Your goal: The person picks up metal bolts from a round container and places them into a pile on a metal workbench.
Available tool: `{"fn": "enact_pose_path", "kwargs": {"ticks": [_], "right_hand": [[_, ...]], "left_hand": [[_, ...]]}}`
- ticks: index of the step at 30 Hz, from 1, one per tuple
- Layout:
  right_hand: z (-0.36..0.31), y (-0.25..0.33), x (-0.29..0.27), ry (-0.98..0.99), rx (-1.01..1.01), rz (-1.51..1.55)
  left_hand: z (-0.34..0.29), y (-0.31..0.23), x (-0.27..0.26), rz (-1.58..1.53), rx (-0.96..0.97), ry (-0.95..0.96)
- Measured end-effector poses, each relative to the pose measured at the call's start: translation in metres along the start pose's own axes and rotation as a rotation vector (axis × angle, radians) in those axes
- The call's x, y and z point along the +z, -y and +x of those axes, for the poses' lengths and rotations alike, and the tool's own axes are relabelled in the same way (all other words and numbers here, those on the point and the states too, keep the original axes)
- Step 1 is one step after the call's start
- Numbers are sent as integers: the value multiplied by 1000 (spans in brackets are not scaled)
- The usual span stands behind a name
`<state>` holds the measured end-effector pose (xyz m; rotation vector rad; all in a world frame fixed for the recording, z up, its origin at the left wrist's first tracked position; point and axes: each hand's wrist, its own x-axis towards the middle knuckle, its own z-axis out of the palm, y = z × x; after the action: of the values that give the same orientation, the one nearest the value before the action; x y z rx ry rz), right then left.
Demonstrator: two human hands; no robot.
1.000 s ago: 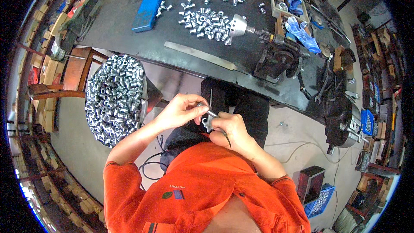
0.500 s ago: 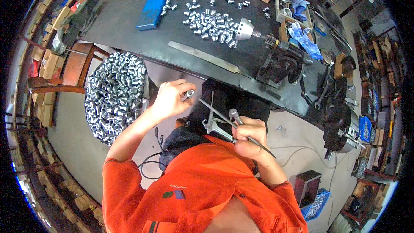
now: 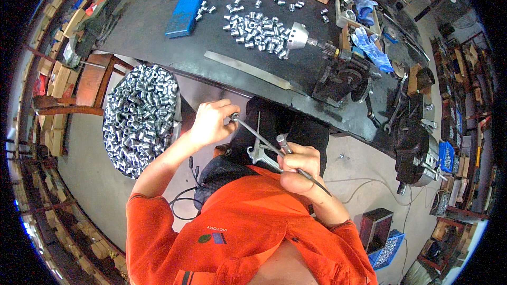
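Observation:
My left hand (image 3: pixel 214 121) pinches a small shiny metal bushing (image 3: pixel 234 117) between thumb and fingers. My right hand (image 3: pixel 301 166) is closed around a long slim metal rod (image 3: pixel 259 136), whose far tip meets the open end of the bushing; how deep it goes in I cannot tell. A short metal cylinder with a knurled-looking head (image 3: pixel 283 142) also sticks up from the right hand's grip. A silver air blow gun (image 3: pixel 262 157) lies on my lap just below the rod, partly hidden by the right hand.
Left of my knees, a large container is heaped with metal bushings (image 3: pixel 140 121), beside a wooden chair (image 3: pixel 95 82). On the dark workbench (image 3: pixel 153 31) are loose bushings (image 3: pixel 259 31), a blue block (image 3: pixel 186 12), a flat metal bar (image 3: pixel 248 68) and a spindle with a conical head (image 3: pixel 297 37).
My right hand has moved slightly up and left, bringing the rod's tip from a gap away to the bushing. My left hand has shifted a little and still holds the bushing.

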<state>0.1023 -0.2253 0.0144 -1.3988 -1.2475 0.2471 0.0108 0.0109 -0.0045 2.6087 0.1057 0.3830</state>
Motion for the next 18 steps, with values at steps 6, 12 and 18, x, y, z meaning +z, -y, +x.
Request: {"fn": "enact_pose_path", "kwargs": {"ticks": [6, 12, 18], "right_hand": [[5, 1, -6, 60, 64, 87], [15, -7, 2, 110, 168, 132], [16, -16, 1, 51, -14, -51]], "left_hand": [[1, -1, 3, -51, -62, 9], [1, -11, 8, -17, 3, 70], [10, -14, 15, -167, -59, 71]]}}
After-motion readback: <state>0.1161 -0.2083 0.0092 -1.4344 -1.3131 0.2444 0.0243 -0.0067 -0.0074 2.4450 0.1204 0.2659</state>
